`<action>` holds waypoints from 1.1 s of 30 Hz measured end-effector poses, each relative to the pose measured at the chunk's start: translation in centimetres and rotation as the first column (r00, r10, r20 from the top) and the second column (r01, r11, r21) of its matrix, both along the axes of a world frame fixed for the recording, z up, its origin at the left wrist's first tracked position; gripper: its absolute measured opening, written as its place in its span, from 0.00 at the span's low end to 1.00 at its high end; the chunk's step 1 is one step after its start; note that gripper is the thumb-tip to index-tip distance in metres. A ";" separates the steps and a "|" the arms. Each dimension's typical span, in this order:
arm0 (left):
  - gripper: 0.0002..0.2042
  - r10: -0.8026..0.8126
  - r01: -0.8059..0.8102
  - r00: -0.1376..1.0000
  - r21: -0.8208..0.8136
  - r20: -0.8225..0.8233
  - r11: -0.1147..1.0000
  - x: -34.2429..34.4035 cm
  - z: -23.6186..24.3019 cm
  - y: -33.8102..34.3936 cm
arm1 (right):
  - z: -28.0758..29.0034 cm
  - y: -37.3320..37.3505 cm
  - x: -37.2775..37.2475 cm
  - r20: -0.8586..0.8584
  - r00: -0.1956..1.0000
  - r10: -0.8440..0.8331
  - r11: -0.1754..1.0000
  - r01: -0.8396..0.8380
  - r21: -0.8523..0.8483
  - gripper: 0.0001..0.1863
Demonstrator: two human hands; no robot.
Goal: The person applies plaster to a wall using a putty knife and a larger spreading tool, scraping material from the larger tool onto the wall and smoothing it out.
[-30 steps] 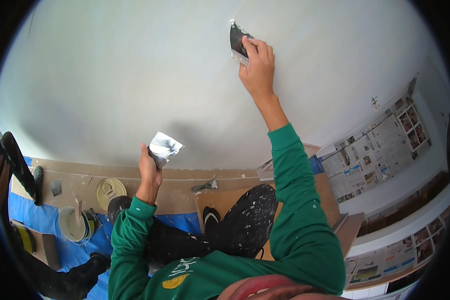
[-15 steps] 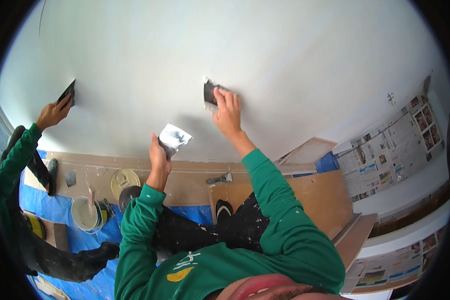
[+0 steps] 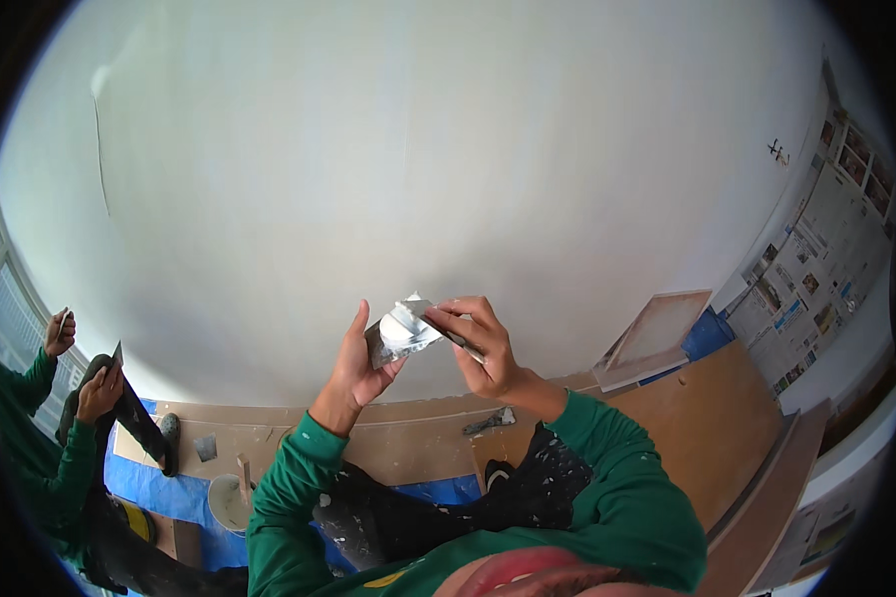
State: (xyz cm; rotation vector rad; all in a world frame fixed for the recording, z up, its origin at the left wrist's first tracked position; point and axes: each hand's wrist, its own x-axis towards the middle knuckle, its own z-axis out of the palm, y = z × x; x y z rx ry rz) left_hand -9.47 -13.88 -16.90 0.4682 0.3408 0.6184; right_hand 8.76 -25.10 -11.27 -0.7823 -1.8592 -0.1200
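Out in front of me, my left hand (image 3: 353, 370) grips a flat metal putty knife (image 3: 390, 352) with a mound of white putty (image 3: 401, 323) on its face. Fingers of my right hand (image 3: 490, 350) are closed round a second, darker putty knife (image 3: 460, 341), tilted so that its edge meets the putty. Both blades are held close together, apart from the pale wall (image 3: 408, 179) behind them.
On the left, a co-worker's hand (image 3: 100, 394) holds another scraper. A bucket (image 3: 230, 505) with a stick stands on blue sheeting (image 3: 164, 488). A dirty scraper (image 3: 489, 423) lies at the wall's foot. Wooden panels (image 3: 707, 438) lean at right, near newspaper-covered surfaces (image 3: 816, 269).
My right hand has come down from the wall to the putty knife in my left. Putty now shows on that blade. The co-worker's arm has come down from the wall too. My view has shifted.
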 end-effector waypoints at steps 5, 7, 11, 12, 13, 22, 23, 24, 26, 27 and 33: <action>0.25 -0.029 0.004 0.989 0.161 0.148 0.987 0.9 0.2 0.0 | 1.3 -0.8 2.4 0.297 0.954 -0.036 0.994 0.004 0.108 0.27; 0.25 0.140 -0.135 0.990 0.161 -0.015 0.978 1.4 3.5 -2.3 | 1.8 -0.3 4.3 0.322 0.941 -0.103 0.991 0.070 0.113 0.27; 0.25 0.194 -0.184 0.980 0.145 -0.052 0.972 0.8 6.7 -4.1 | 3.7 0.4 7.6 0.479 0.858 -0.184 0.981 0.131 0.142 0.28; 0.26 0.192 -0.183 0.980 0.155 -0.049 0.971 0.7 6.4 -3.9 | 4.1 0.5 8.1 0.512 0.837 -0.194 0.980 0.141 0.141 0.28; 0.28 0.188 -0.178 0.981 0.165 -0.046 0.970 0.6 6.0 -3.7 | 4.5 0.5 8.4 0.545 0.813 -0.205 0.978 0.152 0.141 0.29; 0.26 0.222 -0.209 0.973 0.174 -0.062 0.962 0.4 3.4 -1.5 | 8.5 1.2 10.9 0.610 0.743 -0.275 0.961 0.194 0.197 0.34; 0.25 0.210 -0.194 0.975 0.184 -0.068 0.963 0.4 3.6 -1.3 | 9.0 1.3 11.1 0.594 0.755 -0.276 0.961 0.206 0.185 0.34; 0.24 0.237 -0.226 0.969 0.138 -0.071 0.964 0.7 3.8 -1.4 | 9.5 1.3 11.0 0.549 0.788 -0.278 0.961 0.220 0.170 0.34; 0.22 0.287 -0.283 0.955 0.052 -0.080 0.958 1.4 4.5 -2.1 | 10.9 1.2 10.6 0.449 0.846 -0.288 0.958 0.247 0.147 0.35; 0.22 0.280 -0.277 0.957 0.049 -0.082 0.960 1.4 4.3 -2.2 | 11.8 1.4 10.5 0.427 0.849 -0.310 0.950 0.256 0.181 0.35; 0.22 0.316 -0.315 0.946 0.030 -0.070 0.949 0.9 -0.4 -1.4 | 21.6 5.5 12.2 0.339 0.785 -0.519 0.801 0.307 0.515 0.32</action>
